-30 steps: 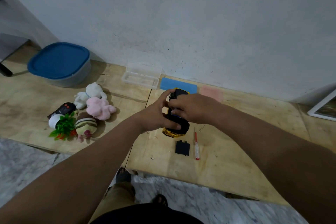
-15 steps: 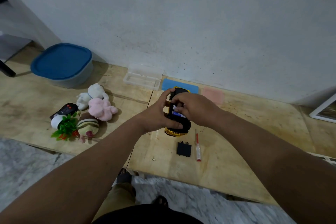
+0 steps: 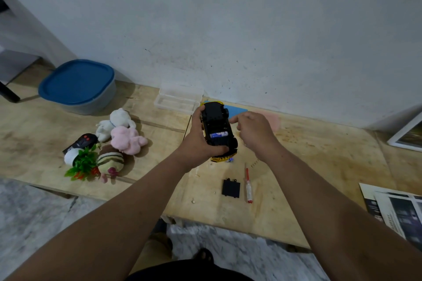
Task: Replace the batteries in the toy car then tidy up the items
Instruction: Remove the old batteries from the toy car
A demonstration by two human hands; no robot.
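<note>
Your left hand (image 3: 201,141) grips the upturned car (image 3: 218,131), one battery (image 3: 218,134) seated; right hand (image 3: 253,132) hovers beside it, fingers loose and empty. Next, fetch another battery, or refit the cover (image 3: 231,188).

The only camera sat on my head and looked forward and steeply down. My forearms ran up from the bottom corners to the middle of the frame, where my left hand (image 3: 198,141) and right hand (image 3: 254,131) met close below the lens. The wooden board (image 3: 319,148) crossed the middle, the wall (image 3: 228,18) filled the upper half, and the marble floor (image 3: 34,207) lay along the bottom.
</note>
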